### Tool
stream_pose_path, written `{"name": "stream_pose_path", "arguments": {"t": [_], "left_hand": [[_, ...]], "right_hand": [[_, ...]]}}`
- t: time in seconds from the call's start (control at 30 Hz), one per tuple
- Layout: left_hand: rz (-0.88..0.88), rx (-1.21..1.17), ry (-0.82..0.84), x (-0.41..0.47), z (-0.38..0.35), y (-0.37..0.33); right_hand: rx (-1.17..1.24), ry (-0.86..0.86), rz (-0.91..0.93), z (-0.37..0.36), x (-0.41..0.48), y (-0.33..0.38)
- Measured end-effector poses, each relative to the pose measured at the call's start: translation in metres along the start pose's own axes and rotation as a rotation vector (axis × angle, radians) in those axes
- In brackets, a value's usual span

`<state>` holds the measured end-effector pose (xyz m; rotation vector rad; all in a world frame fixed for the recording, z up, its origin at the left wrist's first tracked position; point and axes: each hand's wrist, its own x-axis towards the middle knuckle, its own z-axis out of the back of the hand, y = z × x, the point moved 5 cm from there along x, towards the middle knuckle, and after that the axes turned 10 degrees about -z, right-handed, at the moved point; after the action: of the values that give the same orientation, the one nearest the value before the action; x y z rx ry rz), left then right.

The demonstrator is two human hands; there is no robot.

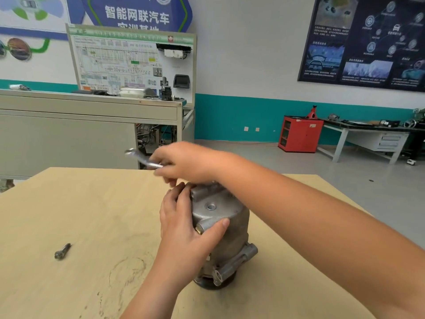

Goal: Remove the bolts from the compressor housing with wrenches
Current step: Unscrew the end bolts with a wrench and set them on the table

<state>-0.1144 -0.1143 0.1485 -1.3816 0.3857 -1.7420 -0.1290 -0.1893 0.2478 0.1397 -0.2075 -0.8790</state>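
A red metal cabinet (303, 137) is seen against the teal-banded wall; shelves are open down its left side, but what is kept in them cannot be made out. A red jack stand (311, 112) is set on top of it. In the long grey metal cabinet (69, 139) beyond the surface, an open bay is filled with tangled wiring (149, 137). Two closed drawers (388, 140) are hung under the white workbench at the far right.

The grey cast-metal cylindrical compressor housing (234, 226) is stood upright near the middle of the pale wooden surface (92, 203), carried on its dark round lower end. A round threaded port is sunk in its flat top, a small brass-coloured fitting is seen on one upper boss, and mounting lugs are cast along its lower side.

The housing is clasped by the left-hand grip (184, 226), with the thumb laid across the front and the fingers curled round the left of the top. A silver open-ended wrench (142, 160), blurred, is pinched by the right-hand grip (186, 162) just above the housing top, its free end pointed away to the left. Whether a bolt is engaged cannot be told. One dark grey bolt (62, 251) is laid on the surface, well apart to the left of the housing.
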Motion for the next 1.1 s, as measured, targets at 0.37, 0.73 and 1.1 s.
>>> {"name": "stream_pose_path", "arguments": {"t": [0.37,0.73,1.1], "left_hand": [[0.004,-0.040,-0.072,-0.002,-0.001,0.006],[0.003,-0.025,-0.028,-0.002,0.001,0.005],[0.004,-0.015,-0.043,-0.004,0.002,0.007]], "right_hand": [[0.375,-0.758,0.505,-0.032,-0.167,-0.004],[1.912,-1.252,-0.328,-0.007,-0.137,-0.144],[0.587,-0.112,-0.559,0.013,0.003,-0.112]]}}
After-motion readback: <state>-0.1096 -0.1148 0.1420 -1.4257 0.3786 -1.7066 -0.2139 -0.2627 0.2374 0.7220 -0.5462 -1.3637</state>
